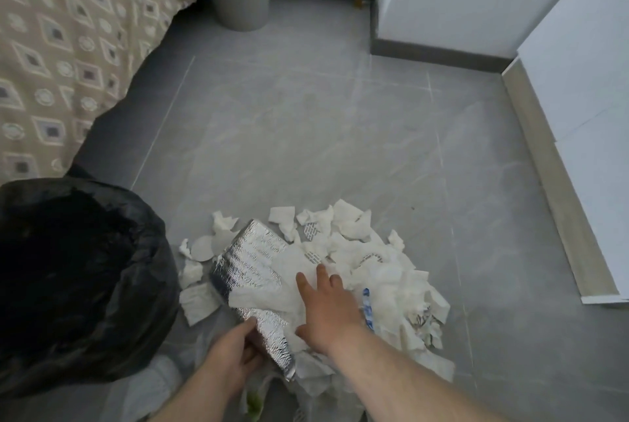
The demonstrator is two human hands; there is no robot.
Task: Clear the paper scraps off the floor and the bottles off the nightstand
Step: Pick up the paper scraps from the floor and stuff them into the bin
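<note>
Paper scraps heaped on the floor just beside the black-lined bin: the left hand grips the near end of a silver foil sheet, apparently as a scoop, while the right hand, fingers straight, presses scraps onto it.

No text, label or number can be read.

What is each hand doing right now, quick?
Left hand: grips the near edge of the crinkled silver foil sheet.
Right hand: open, fingers spread flat on the pile of torn white paper scraps.
</note>
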